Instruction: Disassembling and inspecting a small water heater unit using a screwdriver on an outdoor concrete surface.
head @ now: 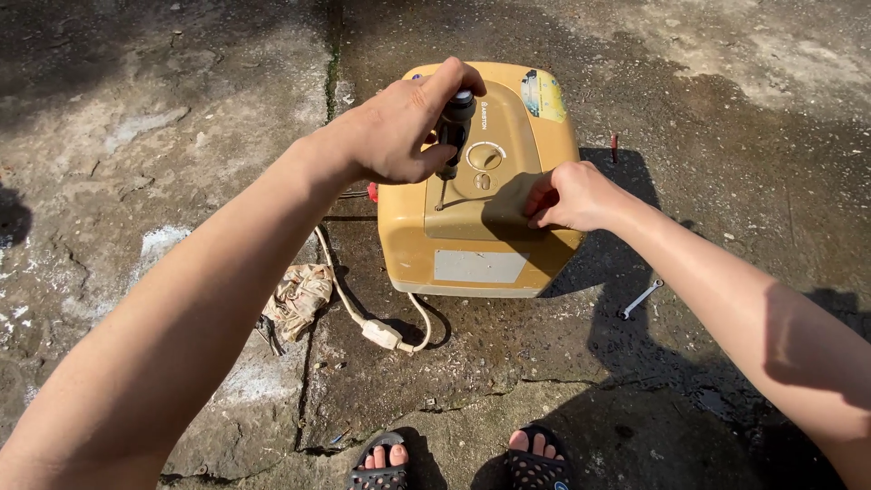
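I am standing over a boxy yellow plastic water heater [481, 236] that is lying face up on the cracked, damp concrete floor [181, 136], just beyond my two black sandals [458, 465]. My left hand [404, 127] is wrapping its grip tightly around the dark handle of a black-handled screwdriver [451, 136], holding it nearly upright with the metal tip pressing down onto the heater's front panel, just left of the round control dial [486, 156]. My right hand [572, 195] is resting on the heater's right edge with its grip curled into a narrow fist; I cannot tell whether anything is pinched inside. A cream power cord with a bulky plug [381, 333] is trailing from the heater's left side across the floor, beside a crumpled dirty rag [298, 298]. A small silver wrench [641, 299] is lying on the floor to the right, apart from the heater.
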